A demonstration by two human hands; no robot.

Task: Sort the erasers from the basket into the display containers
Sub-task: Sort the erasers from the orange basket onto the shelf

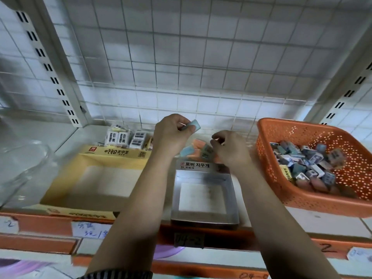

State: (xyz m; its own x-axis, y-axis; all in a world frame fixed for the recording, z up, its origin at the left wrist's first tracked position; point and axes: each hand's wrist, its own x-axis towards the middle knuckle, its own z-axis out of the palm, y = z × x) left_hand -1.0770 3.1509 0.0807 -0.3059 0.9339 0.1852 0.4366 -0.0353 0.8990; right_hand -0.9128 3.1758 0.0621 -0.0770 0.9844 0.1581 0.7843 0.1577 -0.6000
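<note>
My left hand (171,135) pinches a blue eraser (191,125), right hand (228,149) curled, grip unclear, and the orange basket (314,200) at right sits heaped: most sorting remains.

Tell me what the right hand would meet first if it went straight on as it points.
Probably the stacked erasers at the back of the grey box: the right hand points left and down at them, fingers curled. Depth is unclear; the left hand lies higher.

Sleeved erasers (306,164) heap in the orange basket (302,196) at right; a pale-blue eraser (192,125) hangs pinched, seemingly over the grey display box (174,195).
</note>
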